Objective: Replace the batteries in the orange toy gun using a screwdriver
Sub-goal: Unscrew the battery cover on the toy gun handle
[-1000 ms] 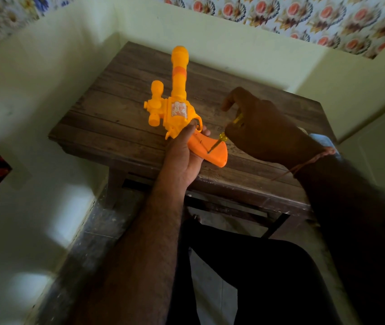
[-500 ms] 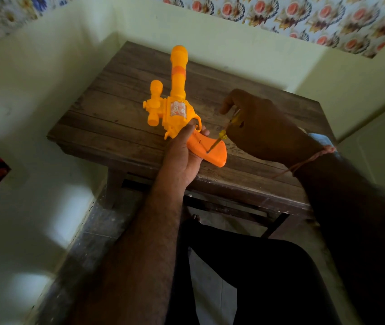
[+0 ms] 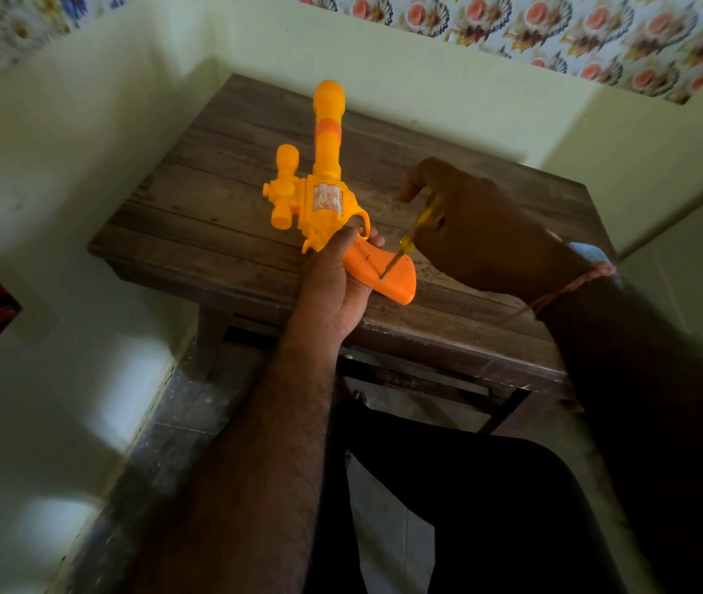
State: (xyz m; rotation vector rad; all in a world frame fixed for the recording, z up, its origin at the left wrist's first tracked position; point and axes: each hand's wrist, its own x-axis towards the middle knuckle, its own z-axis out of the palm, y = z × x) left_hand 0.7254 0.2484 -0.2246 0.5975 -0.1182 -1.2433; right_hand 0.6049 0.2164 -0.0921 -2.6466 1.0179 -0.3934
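Walls [image 3: 384,66] of pale yellow plaster fill the upper frame, topped by a floral border. Against them, at centre, stands a dark table [image 3: 221,199] of rough, grooved wooden planks. Above its near edge the left hand [image 3: 336,285] grips the glossy orange toy gun [image 3: 328,177] at the trigger, barrel pointing to the top. The right hand [image 3: 482,233] curls round a thin yellow screwdriver [image 3: 409,242], tip on the smooth curved grip.

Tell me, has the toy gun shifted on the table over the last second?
No. The toy gun lies at the same spot on the wooden table, its barrel toward the wall.
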